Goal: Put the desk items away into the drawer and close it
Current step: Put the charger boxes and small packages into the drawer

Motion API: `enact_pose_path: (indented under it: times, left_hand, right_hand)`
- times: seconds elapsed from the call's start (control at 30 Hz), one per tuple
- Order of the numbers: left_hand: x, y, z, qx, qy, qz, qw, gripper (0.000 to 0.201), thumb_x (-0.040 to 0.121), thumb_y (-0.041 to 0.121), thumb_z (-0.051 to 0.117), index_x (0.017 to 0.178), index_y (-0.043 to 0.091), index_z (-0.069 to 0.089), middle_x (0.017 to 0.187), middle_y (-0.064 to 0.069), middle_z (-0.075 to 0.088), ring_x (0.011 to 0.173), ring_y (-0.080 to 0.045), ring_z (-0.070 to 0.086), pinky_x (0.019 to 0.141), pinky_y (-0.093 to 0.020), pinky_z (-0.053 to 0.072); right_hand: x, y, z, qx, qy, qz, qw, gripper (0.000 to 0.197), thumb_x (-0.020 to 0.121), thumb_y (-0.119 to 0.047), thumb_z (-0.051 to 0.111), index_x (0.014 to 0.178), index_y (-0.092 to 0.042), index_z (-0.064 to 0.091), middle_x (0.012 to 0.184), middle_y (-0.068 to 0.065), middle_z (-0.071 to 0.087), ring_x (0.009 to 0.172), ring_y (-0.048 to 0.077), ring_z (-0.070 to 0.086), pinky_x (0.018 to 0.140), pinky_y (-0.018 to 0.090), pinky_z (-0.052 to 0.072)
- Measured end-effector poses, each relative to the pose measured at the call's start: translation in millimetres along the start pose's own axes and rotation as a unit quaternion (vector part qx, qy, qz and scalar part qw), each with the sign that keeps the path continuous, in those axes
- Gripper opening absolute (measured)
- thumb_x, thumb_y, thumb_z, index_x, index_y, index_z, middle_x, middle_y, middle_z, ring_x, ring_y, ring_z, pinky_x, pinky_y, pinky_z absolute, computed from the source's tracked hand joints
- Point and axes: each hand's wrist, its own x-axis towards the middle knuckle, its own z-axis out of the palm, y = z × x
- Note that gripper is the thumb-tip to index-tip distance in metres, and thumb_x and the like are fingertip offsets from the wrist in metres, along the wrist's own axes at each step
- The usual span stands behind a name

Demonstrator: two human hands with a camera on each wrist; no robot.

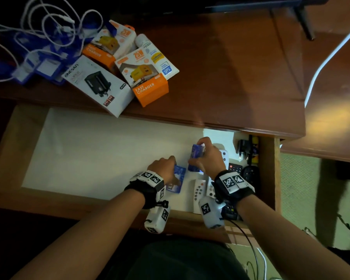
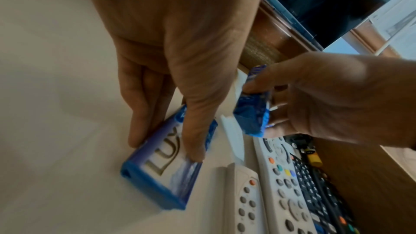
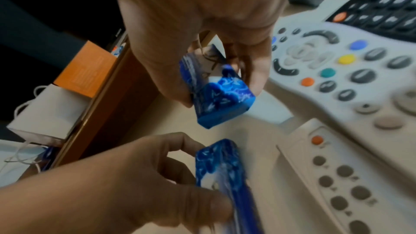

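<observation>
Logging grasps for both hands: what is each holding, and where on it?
Left hand pinches a blue soap bar across its long sides; right hand grips another soap bar by its upper end.

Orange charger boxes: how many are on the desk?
2. One orange box lies near the desk edge above the open drawer; the other lies behind it, partly covered. More may hide under the clutter.

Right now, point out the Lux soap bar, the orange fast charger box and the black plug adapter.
Lux soap bar (image 2: 164, 172), left wrist view, printed front face.
Orange fast charger box (image 1: 150, 90), head view, orange lower panel.
Black plug adapter (image 1: 243, 147), head view, its body.
</observation>
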Motion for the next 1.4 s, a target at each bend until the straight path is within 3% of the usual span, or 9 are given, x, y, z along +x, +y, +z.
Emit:
enact_pose_path:
  times: [0.13,0.27,0.4,0.6,0.77,0.93,1.13,1.27,1.4]
  left_hand:
    - [-4,6,7,0.003,-0.047,0.021,0.999,0.064,0.074,0.033,0.078,0.126,0.013,0.047,0.114,-0.014,0.062,0.1,-0.03,0.062,0.077,-0.033,0.048]
    - [-8,9,14,-0.038,-0.083,0.015,0.996,0.053,0.074,0.029,0.079,0.121,0.017,0.057,0.104,-0.007,0.069,0.093,-0.021,0.067,0.08,-0.03,0.053]
    - [-13,8,16,-0.067,-0.069,-0.011,0.995,0.066,0.073,0.027,0.08,0.129,0.013,0.047,0.118,-0.012,0.062,0.107,-0.027,0.06,0.085,-0.032,0.05]
    - [-18,10,12,-0.098,-0.086,-0.014,0.991,0.078,0.072,0.028,0.081,0.135,0.009,0.04,0.12,-0.013,0.063,0.106,-0.026,0.062,0.089,-0.036,0.051]
    - [-24,13,7,-0.103,-0.117,0.003,0.988,0.059,0.076,0.029,0.077,0.126,0.009,0.054,0.111,-0.008,0.069,0.099,-0.019,0.066,0.081,-0.026,0.05]
    - [-26,16,8,-0.128,-0.132,-0.01,0.983,0.059,0.076,0.031,0.078,0.125,0.009,0.055,0.105,-0.006,0.071,0.097,-0.017,0.066,0.076,-0.023,0.048]
    - [-28,14,7,-0.174,-0.147,-0.027,0.973,0.064,0.076,0.032,0.077,0.13,0.01,0.049,0.103,-0.006,0.072,0.093,-0.014,0.069,0.081,-0.026,0.053]
    - [-28,2,10,-0.266,-0.156,-0.042,0.95,0.077,0.076,0.031,0.078,0.14,0.016,0.037,0.109,-0.007,0.068,0.08,-0.009,0.068,0.062,-0.017,0.049]
    - [-28,-10,2,-0.261,-0.117,-0.026,0.958,0.066,0.079,0.039,0.073,0.135,0.018,0.046,0.115,-0.005,0.065,0.087,-0.012,0.068,0.078,-0.025,0.051]
  right_hand:
    - [10,-9,6,-0.027,-0.021,0.013,0.999,0.053,0.069,-0.019,0.078,0.103,-0.019,0.037,0.097,0.016,0.06,0.085,0.031,0.058,0.064,0.034,0.047]
    - [13,-14,11,-0.068,-0.046,0.033,0.996,0.055,0.072,-0.023,0.076,0.111,-0.013,0.039,0.092,0.011,0.056,0.084,0.029,0.056,0.064,0.031,0.042]
    - [11,-13,18,-0.097,-0.063,0.048,0.992,0.055,0.073,-0.027,0.076,0.11,-0.013,0.038,0.091,0.011,0.057,0.08,0.028,0.056,0.063,0.032,0.044]
    - [4,-10,24,-0.128,-0.087,0.046,0.987,0.061,0.07,-0.033,0.08,0.11,-0.012,0.04,0.096,0.013,0.062,0.089,0.031,0.06,0.07,0.034,0.051]
    - [-2,-4,27,-0.157,-0.091,0.043,0.982,0.066,0.067,-0.037,0.081,0.113,-0.01,0.043,0.103,0.014,0.059,0.09,0.031,0.059,0.072,0.036,0.051]
    - [-5,1,29,-0.201,-0.089,0.042,0.975,0.067,0.074,-0.04,0.076,0.125,-0.008,0.046,0.127,0.017,0.041,0.112,0.036,0.052,0.094,0.041,0.047]
    - [-5,-1,30,-0.264,-0.09,-0.02,0.96,0.04,0.081,-0.025,0.061,0.113,-0.002,0.058,0.125,0.016,0.04,0.114,0.036,0.046,0.096,0.041,0.045]
    - [-8,-1,28,-0.272,-0.1,-0.031,0.957,0.042,0.082,-0.024,0.06,0.119,-0.005,0.052,0.125,0.014,0.043,0.117,0.036,0.044,0.095,0.043,0.046]
    - [-9,-8,22,-0.257,-0.079,-0.027,0.963,0.042,0.081,-0.024,0.061,0.118,-0.006,0.053,0.121,0.016,0.049,0.117,0.037,0.046,0.094,0.039,0.045]
